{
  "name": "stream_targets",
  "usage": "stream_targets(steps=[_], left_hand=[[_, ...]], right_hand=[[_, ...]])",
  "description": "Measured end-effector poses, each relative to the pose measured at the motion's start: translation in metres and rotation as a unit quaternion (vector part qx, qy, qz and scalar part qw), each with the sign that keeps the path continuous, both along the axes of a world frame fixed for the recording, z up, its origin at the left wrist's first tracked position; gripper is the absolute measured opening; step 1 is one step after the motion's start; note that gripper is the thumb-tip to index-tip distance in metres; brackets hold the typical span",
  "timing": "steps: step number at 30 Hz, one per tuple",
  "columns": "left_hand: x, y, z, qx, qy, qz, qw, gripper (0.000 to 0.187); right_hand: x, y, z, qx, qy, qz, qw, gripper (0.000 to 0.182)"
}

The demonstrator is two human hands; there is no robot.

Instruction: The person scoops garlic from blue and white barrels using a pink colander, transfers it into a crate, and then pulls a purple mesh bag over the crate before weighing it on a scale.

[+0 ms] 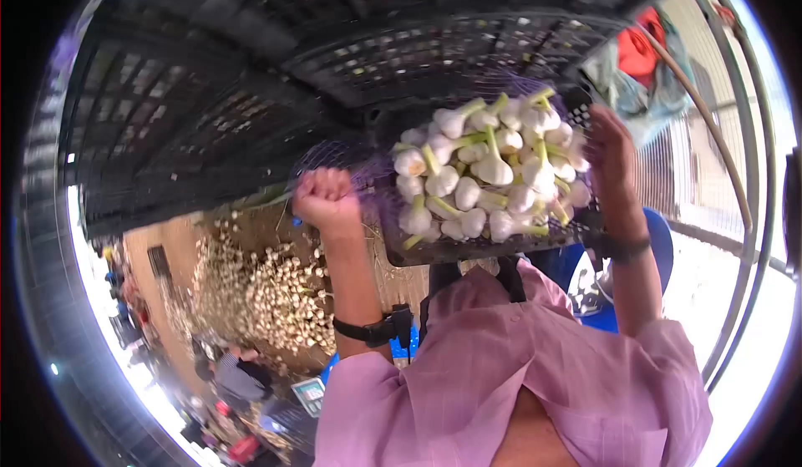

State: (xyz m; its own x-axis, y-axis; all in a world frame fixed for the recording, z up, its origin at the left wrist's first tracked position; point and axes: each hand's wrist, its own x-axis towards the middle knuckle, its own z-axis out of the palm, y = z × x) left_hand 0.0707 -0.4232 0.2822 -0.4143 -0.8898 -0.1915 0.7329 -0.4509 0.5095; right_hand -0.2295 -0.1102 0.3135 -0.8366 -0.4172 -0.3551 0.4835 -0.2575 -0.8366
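Observation:
Heaped garlic bulbs (493, 162) with short green stems fill a black crate (409, 255) in front of my body. Purple mesh netting (380, 159) lines the crate and bunches out over its left side. My left hand (326, 200) is closed in a fist on the netting, left of the crate. At the crate's right side is my right hand (614, 149), blurred, its fingers curled inward beside the garlic. What those fingers grip cannot be made out.
Large black slatted crates (209, 108) stand stacked at the left and far side. Loose garlic (284, 296) lies piled on the floor. A person (238, 375) is at lower left, near a scale (309, 393). A blue stool (660, 246) and a pole (706, 116) are at right.

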Motion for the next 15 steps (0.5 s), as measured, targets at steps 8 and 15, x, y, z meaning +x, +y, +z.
stream_targets(steps=[8, 15], left_hand=[[-0.118, 0.071, 0.090, 0.029, -0.025, -0.093, 0.995, 0.026], [-0.072, 0.052, 0.036, -0.042, -0.099, -0.093, 0.990, 0.018]], right_hand=[[-0.085, 0.130, -0.045, 0.198, 0.355, -0.079, 0.910, 0.050], [0.089, -0.004, 0.061, 0.257, 0.553, 0.328, 0.721, 0.097]])
